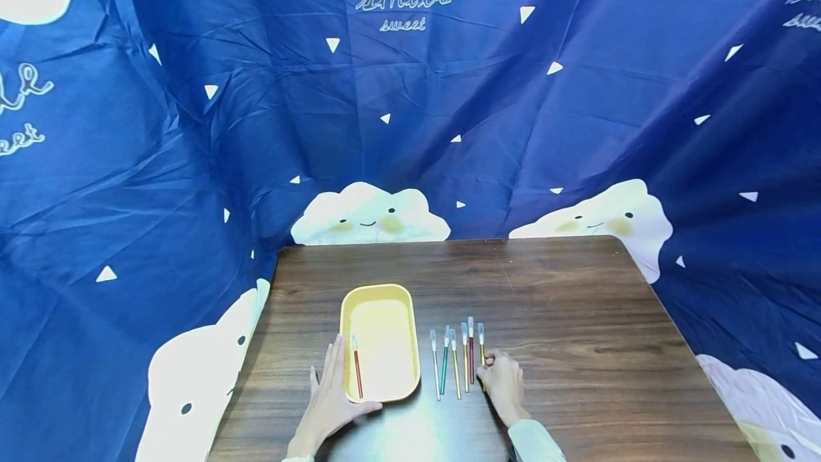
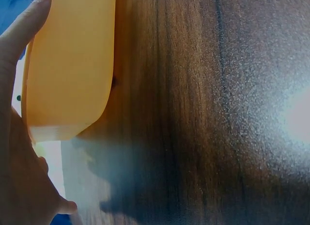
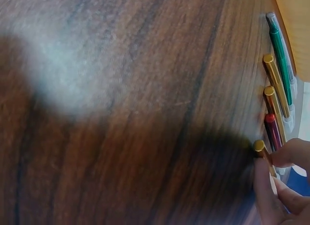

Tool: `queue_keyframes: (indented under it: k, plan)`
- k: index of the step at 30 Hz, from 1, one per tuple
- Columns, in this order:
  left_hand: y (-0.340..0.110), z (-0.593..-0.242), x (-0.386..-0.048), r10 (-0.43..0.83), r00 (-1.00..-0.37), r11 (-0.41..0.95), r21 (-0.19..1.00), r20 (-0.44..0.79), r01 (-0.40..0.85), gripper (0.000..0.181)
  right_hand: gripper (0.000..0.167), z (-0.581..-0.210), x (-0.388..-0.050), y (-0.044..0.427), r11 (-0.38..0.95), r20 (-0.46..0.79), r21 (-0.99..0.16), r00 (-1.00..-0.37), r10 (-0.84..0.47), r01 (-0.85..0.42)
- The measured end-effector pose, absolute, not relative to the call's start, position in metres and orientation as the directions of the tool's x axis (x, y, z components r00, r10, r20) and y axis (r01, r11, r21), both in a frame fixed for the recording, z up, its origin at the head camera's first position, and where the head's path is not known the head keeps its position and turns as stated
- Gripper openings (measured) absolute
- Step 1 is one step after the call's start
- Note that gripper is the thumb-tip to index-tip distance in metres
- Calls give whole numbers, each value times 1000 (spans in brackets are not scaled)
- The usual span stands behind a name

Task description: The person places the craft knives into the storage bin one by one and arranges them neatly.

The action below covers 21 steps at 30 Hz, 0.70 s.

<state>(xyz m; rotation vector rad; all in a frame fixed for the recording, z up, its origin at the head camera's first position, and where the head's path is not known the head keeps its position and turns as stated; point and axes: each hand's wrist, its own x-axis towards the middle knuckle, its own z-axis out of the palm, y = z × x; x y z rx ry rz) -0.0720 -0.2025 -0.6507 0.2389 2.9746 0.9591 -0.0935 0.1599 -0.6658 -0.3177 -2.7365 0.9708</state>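
Note:
A yellow tray [image 1: 380, 291] stands left of centre on the table, with one red pen-like tool [image 1: 358, 371] lying inside along its left side. My left hand [image 1: 333, 394] rests against the tray's near left corner, fingers stretched along the left wall and thumb at the near wall. To the tray's right, several slim capped tools lie in a row: silver [image 1: 435, 369], green [image 1: 444, 366], gold [image 1: 456, 369] and dark red [image 1: 471, 355]. At the row's right end, my right hand [image 1: 503, 382] pinches a gold tool with a clear cap [image 1: 482, 337] between thumb and fingers.
The brown wooden table [image 1: 596, 348] extends right of the row and behind the tray. A blue cloth [image 1: 462, 91] with white clouds hangs behind and beside the table. Light glares off the near table edge.

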Motion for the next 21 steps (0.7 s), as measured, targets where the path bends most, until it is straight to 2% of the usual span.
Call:
queue_keyframes:
  k: [5,12,21]
  plan:
    - [-203,-650,-72,150,-988,802,582,28,138,146,22,-664,-93,159,766,143,-630,-951,275,128]
    - [-203,-653,-73,143,-990,808,576,18,127,146,29,-664,-95,159,751,92,-643,-958,272,151]
    - [-204,-653,-73,148,-989,813,568,8,126,147,26,-663,-96,161,743,84,-654,-963,257,141]
